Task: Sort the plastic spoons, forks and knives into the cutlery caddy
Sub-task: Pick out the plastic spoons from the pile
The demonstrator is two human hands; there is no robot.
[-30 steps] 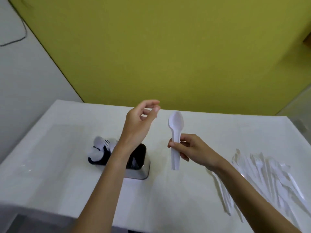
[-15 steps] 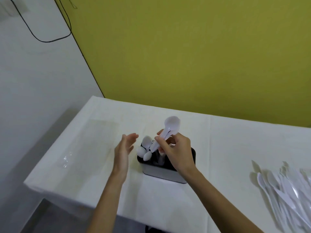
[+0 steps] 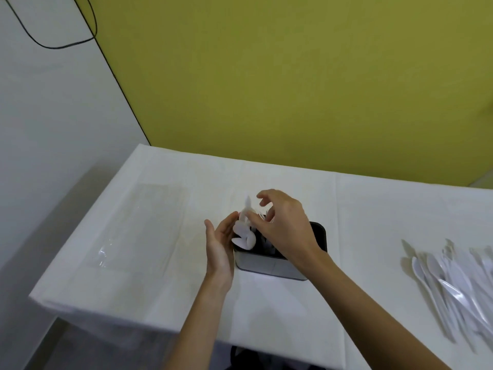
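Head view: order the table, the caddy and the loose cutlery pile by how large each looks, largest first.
1. table
2. cutlery pile, cut off by the frame edge
3. caddy, partly hidden; near the pile in size, so unsure

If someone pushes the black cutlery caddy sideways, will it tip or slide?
Probably slide: the caddy looks low and wide, standing flat on the table. It is likely light, holding only thin plastic cutlery, so a push may shift it easily.

A white-clothed table (image 3: pixel 373 209) bears a cutlery caddy (image 3: pixel 266 268) mid-table — loose plastic cutlery (image 3: pixel 453 284) at right.
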